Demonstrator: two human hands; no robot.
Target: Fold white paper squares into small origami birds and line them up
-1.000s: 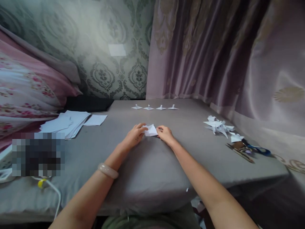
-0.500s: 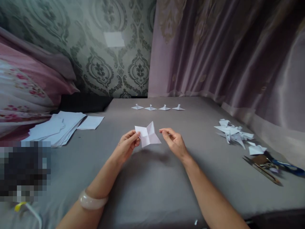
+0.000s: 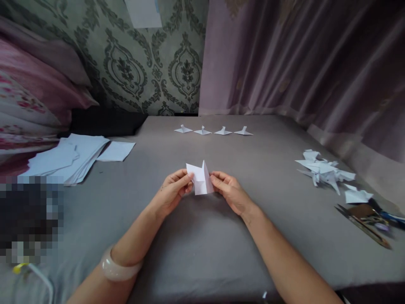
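A small sheet of white paper (image 3: 199,179) with crossing creases is held up above the grey cloth, its right part folded up into a standing ridge. My left hand (image 3: 175,188) pinches its left edge between thumb and fingers. At the right edge, my right hand (image 3: 230,190) closes thumb and fingers on the paper too. Farther back, several folded white paper figures (image 3: 202,130) stand in a row, apart from both hands.
A stack of white paper (image 3: 79,158) and a smaller white sheet (image 3: 117,151) lie to the left. On the right are a heap of folded paper pieces (image 3: 325,169), a pointed tool (image 3: 363,226) and a dark blue item (image 3: 389,215). A curtain (image 3: 253,63) hangs behind.
My right hand has moved left and taken hold of the paper's right edge. The paper has gone from opened out to partly folded. The view has tipped slightly downward.
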